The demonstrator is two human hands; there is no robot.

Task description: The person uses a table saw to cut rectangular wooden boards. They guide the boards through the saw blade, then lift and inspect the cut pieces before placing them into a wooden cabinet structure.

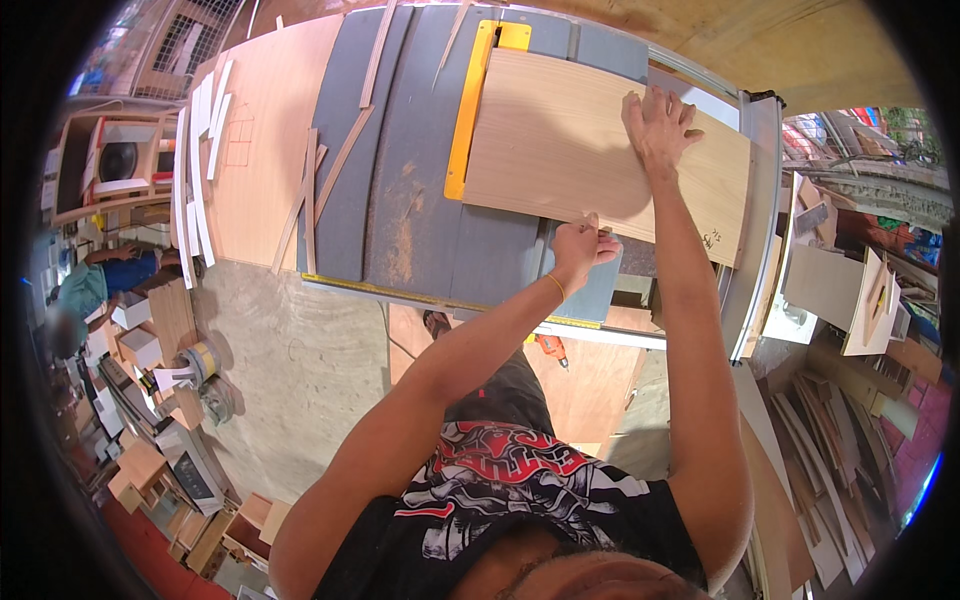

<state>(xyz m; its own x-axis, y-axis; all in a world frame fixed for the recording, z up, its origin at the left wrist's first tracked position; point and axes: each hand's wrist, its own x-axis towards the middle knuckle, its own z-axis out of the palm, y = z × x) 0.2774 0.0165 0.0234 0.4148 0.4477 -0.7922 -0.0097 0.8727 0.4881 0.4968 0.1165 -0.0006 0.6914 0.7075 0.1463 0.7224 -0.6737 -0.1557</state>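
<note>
A pale wood-grain board (560,140) lies flat on a grey saw table (420,170), its left edge along a yellow throat plate (465,145). My right hand (660,125) rests on the board's upper face with fingers spread. At the near edge of the board, my left hand (582,250) is closed, fingers curled and pinched against that edge. Pencil marks show near the board's right corner. No saw blade can be made out beside the board.
Thin wood offcuts (340,165) and sawdust lie on the left of the table. White strips (205,150) rest on a side panel. An orange drill (552,348) sits below the front edge. A person (95,290) is at far left; scrap boards (830,460) lean at right.
</note>
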